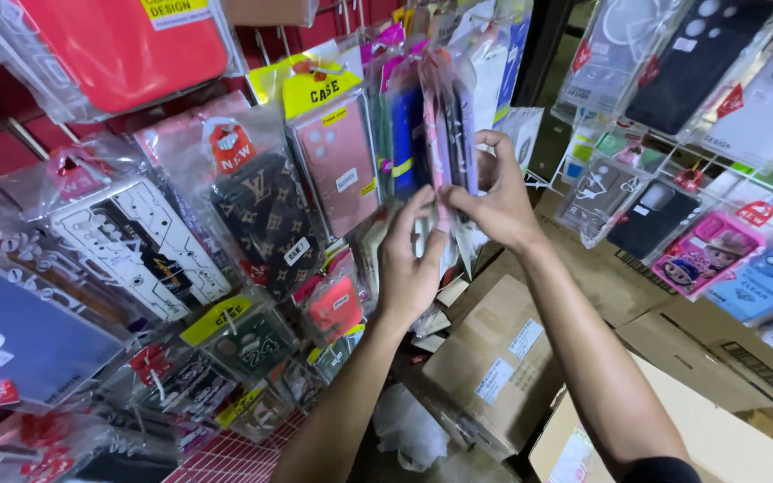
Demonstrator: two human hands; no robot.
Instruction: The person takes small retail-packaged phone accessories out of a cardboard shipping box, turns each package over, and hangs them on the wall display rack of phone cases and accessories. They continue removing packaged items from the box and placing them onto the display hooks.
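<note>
I'm flipping thru a bunch of hanging cases [431, 134] w/ both hands. The bunch is hanging right above my fingers, long axis vertical, packs edge-on to me, pegged somewhere up top. My right hand [494, 192] is nearer: it's wrapping the right side of the bunch, thumb pressing the pink pack's lower edge, fingers curling round the back. My left hand [409, 264] is sitting just below and left, fingertips pinching the bottom of that same pink pack, so both are gripping, not loose.

Left of my left hand a pink case [337, 161] and a dark patterned case [266, 224] are hanging flat-on. Below my wrists, boxes [494, 358].

Hard to tell: the peg itself, how many packs are in the bunch, and my right fingertips behind it. Top of the bunch is blurring into other packs.
</note>
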